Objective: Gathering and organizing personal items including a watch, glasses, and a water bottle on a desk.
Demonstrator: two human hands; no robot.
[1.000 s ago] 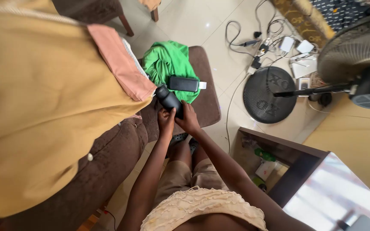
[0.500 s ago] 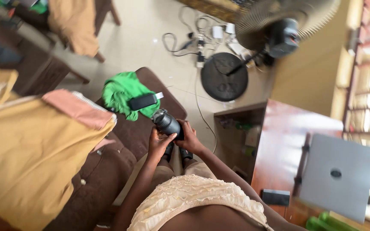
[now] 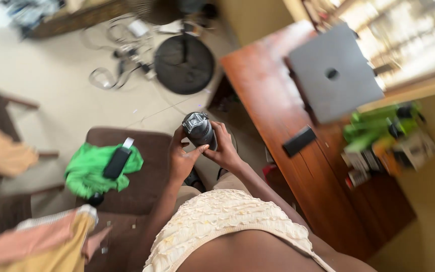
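Both my hands hold a black cylindrical bottle (image 3: 200, 130) with a grey cap end tilted up and away from me. My left hand (image 3: 181, 160) wraps its left side, thumb across the body. My right hand (image 3: 223, 146) grips it from the right. The bottle is raised in front of my lap, between a brown footstool (image 3: 149, 176) and a wooden desk (image 3: 283, 116). The picture is blurred by motion.
A green cloth (image 3: 91, 168) with a black rectangular device (image 3: 118, 162) lies on the footstool. On the desk sit a closed grey laptop (image 3: 333, 70), a small black box (image 3: 299, 141) and green bottles (image 3: 378, 126). A fan's round base (image 3: 185, 63) and tangled cables (image 3: 122, 55) lie on the tiled floor.
The view has swung right, toward the desk. My hands have lifted the bottle away from the footstool and turned its cap end upward.
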